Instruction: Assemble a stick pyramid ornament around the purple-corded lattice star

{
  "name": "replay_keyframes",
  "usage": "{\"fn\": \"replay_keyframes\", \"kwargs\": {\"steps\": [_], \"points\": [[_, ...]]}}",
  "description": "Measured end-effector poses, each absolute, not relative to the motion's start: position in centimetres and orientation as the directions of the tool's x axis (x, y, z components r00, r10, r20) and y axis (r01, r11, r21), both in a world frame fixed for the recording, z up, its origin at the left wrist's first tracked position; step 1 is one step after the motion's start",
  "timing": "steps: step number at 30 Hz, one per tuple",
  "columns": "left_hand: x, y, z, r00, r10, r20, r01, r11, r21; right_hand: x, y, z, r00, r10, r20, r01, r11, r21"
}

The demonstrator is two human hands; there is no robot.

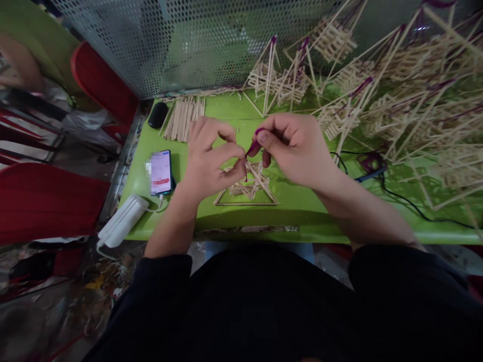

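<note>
A small frame of thin wooden sticks (247, 203) stands on the green table in front of me, its base forming a triangle. Purple yarn (253, 147) runs at its top between my two hands. My left hand (213, 156) pinches thumb and forefinger together at the tip of the frame, where the yarn meets the sticks. My right hand (292, 146) is closed on the yarn, a loop of it showing over the forefinger. Behind my fingers, the top of the frame is partly hidden.
Many stick frames tied with purple yarn (361, 86) are piled at the right and back. Loose sticks (184, 118), a black case (158, 115), a phone (161, 172) and a white power bank (124, 220) lie left. A black cable (411, 207) crosses the right side. Red chairs (49, 201) stand beside the table (317, 221).
</note>
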State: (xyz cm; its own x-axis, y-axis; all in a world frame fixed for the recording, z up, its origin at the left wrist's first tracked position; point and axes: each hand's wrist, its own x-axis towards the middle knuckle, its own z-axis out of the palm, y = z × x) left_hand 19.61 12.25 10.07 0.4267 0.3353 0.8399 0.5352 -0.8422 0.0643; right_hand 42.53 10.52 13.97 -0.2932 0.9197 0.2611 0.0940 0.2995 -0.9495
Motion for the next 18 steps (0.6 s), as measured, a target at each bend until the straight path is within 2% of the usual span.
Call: {"fn": "replay_keyframes", "kwargs": {"steps": [11, 18], "points": [[18.9, 13.1, 9.7, 0.482, 0.335, 0.81, 0.459, -0.884, 0.092, 42.5, 12.0, 12.9, -0.272, 0.936, 0.225, 0.0, 0.233, -0.972], [18.7, 13.2, 10.2, 0.427, 0.465, 0.775, 0.371, -0.872, 0.319, 42.3, 11.2, 13.8, -0.334, 0.921, 0.202, -0.022, 0.206, -0.978]]}}
